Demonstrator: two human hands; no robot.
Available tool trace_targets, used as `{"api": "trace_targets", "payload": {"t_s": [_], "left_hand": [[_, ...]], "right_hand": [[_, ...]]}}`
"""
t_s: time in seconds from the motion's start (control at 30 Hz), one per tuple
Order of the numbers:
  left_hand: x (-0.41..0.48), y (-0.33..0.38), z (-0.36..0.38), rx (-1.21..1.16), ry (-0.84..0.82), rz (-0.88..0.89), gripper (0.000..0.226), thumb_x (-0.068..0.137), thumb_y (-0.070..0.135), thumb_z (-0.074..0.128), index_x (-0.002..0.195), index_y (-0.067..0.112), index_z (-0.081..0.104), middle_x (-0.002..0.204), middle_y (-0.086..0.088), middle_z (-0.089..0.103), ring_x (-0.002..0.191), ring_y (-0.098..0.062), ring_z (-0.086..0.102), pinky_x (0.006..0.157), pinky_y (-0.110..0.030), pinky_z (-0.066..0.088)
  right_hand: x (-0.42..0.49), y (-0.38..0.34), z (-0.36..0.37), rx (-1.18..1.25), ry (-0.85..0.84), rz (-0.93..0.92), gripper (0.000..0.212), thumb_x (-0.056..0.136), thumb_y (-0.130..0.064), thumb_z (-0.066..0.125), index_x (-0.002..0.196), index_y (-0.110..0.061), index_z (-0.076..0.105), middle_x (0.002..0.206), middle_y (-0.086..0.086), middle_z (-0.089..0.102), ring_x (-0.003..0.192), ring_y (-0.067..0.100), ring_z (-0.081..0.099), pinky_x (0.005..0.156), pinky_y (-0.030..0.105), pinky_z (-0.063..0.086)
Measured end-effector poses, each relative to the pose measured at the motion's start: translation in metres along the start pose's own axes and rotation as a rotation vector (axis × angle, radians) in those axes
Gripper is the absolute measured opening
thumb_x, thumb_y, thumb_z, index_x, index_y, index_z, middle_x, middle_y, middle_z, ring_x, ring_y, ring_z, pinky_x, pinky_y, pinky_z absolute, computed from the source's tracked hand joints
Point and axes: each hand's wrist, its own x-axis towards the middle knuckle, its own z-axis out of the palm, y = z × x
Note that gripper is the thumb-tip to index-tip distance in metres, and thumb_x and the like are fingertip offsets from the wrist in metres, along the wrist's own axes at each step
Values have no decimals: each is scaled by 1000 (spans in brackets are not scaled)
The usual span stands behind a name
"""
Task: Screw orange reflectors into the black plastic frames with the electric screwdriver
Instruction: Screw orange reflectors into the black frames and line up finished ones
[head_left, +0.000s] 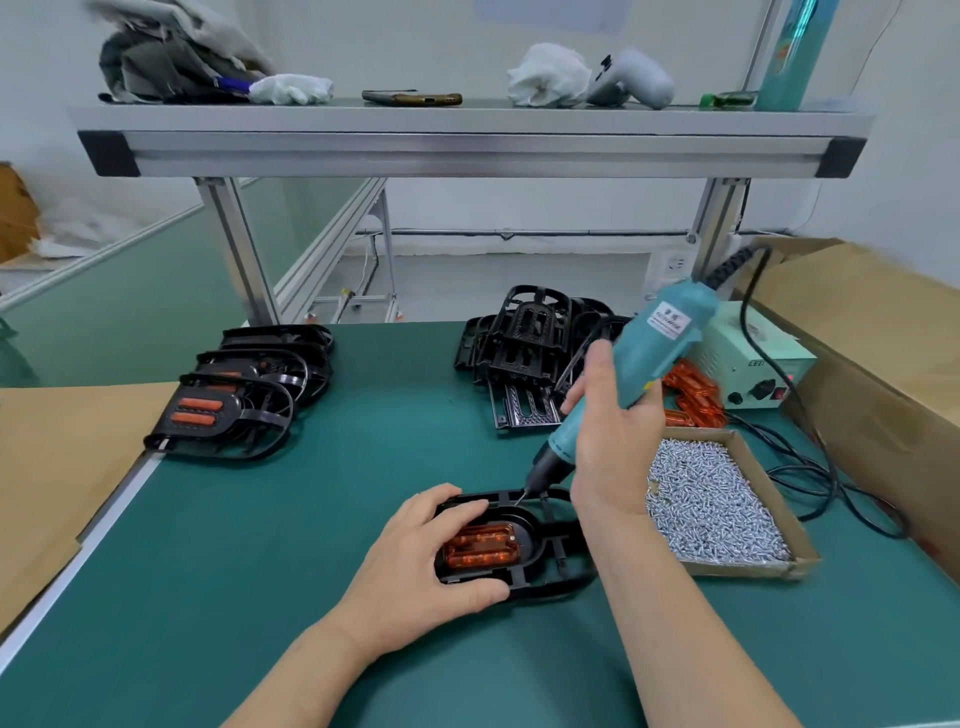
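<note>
Clasped by the left hand (415, 551), the black frame (561, 577) may be gouged by the right hand's (613, 447) gripped, tilted electric screwdriver (644, 353).

1. White label (670, 320) on the upper body of the electric screwdriver (636, 371): a few lines of dark print, too blurred to read.
2. Front of the power supply box (727, 366): blue letters beginning "CE"; the rest is unclear.

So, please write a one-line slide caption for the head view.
The left hand steadies a black frame holding an orange reflector while the right hand aims the electric screwdriver at it.
</note>
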Motion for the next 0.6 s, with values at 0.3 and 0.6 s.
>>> {"api": "trace_targets", "payload": {"t_s": [0.3, 0.6], "left_hand": [[0, 1, -1, 11, -3, 13, 88, 62, 87, 60, 141, 51, 44, 146, 36, 21, 138, 13, 18, 115, -18, 22], [0, 1, -2, 8, -4, 17, 92, 59, 94, 56, 140, 51, 44, 145, 40, 19, 139, 12, 20, 114, -19, 24]], "right_hand": [[51, 13, -43, 160, 351, 407, 27, 105, -35, 49, 117, -11, 48, 89, 4, 63, 73, 12, 66, 69, 29, 59], [72, 20, -71, 16, 479, 462, 15, 102, -35, 50, 93, -23, 48, 87, -1, 65, 73, 11, 62, 63, 28, 50]]}}
